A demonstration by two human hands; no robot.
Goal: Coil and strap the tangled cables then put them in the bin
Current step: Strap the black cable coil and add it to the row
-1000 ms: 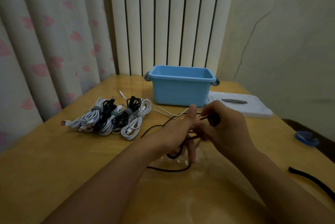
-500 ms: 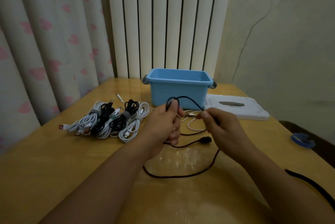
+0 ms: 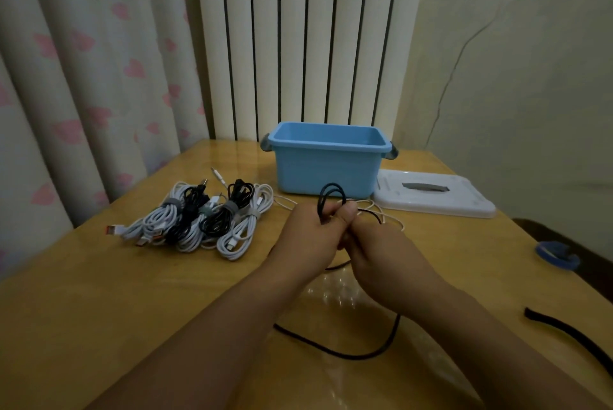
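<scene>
Several coiled and strapped cables (image 3: 195, 219) already lay in a row on the surface (image 3: 83, 310), left of the blue bin (image 3: 326, 165), which looked to hold none yet. The left hand (image 3: 310, 237) gripped the loops of a black cable (image 3: 331, 200), and the right hand (image 3: 381, 253), fingers curled, pinched that cable beside it, its loose tail trailing below. A white cable (image 3: 381, 210) beyond awaited coiling, and strapping and binning remained.
</scene>
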